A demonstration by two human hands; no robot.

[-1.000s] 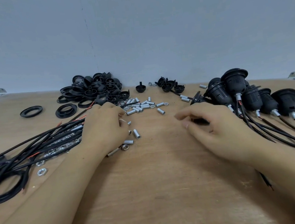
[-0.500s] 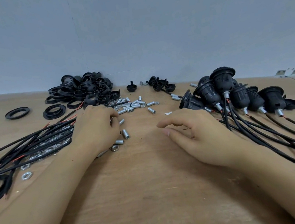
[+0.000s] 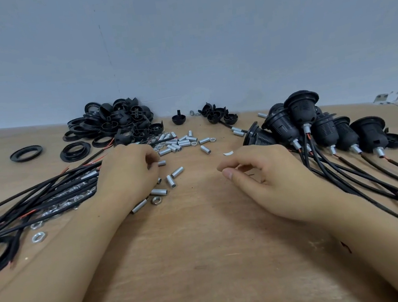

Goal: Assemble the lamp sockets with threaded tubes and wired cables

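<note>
My left hand [image 3: 128,173] lies on the wooden table [image 3: 205,261] at the end of a bundle of loose black cables [image 3: 36,194]. Its curled fingertips pinch a small silver threaded tube [image 3: 161,163]. More loose threaded tubes [image 3: 179,143] lie scattered just beyond and beside it. My right hand [image 3: 270,175] hovers low over the table centre with fingers loosely curled, holding nothing. To its right stand several assembled black lamp sockets [image 3: 300,114], each with a tube and cable; their cables [image 3: 370,181] run past my right wrist.
A pile of black socket shells and rings [image 3: 115,123] sits at the back by the wall. Two loose rings [image 3: 26,153] [image 3: 75,151] lie left of it, small black caps [image 3: 218,115] at back centre. Silver nuts [image 3: 38,236] lie under the cable bundle.
My right hand has drawn back left from the assembled sockets to the table centre. My left hand has stayed among the tubes, its fingertips now on one tube.
</note>
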